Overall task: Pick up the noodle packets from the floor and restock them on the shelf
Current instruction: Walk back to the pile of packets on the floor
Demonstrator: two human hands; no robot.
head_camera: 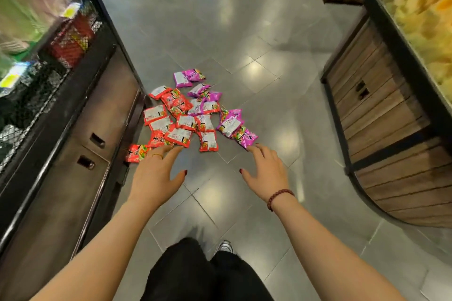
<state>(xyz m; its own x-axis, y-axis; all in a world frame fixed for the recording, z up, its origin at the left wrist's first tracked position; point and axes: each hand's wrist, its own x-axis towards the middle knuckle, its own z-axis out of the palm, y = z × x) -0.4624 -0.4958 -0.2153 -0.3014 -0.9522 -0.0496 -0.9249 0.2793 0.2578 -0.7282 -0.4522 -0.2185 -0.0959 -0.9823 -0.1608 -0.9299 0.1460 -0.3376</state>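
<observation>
Several noodle packets lie in a loose pile on the grey tiled floor: red ones (176, 102) on the left side, pink-purple ones (188, 77) toward the back and right. My left hand (154, 173) is open with spread fingers, its tips just short of a red packet (137, 153) by the shelf base. My right hand (267, 170) is open too, its fingertips close to the nearest purple packet (244, 137). Neither hand holds anything. The shelf (80, 39) with black mesh baskets stands on my left.
The left shelf's base has dark cabinet doors (73, 166) with handles. A wooden-slat display stand (381, 129) holding yellow snack bags (420, 14) stands on the right. More wooden units sit at the far end. My dark trousers and a shoe (223, 247) show at the bottom.
</observation>
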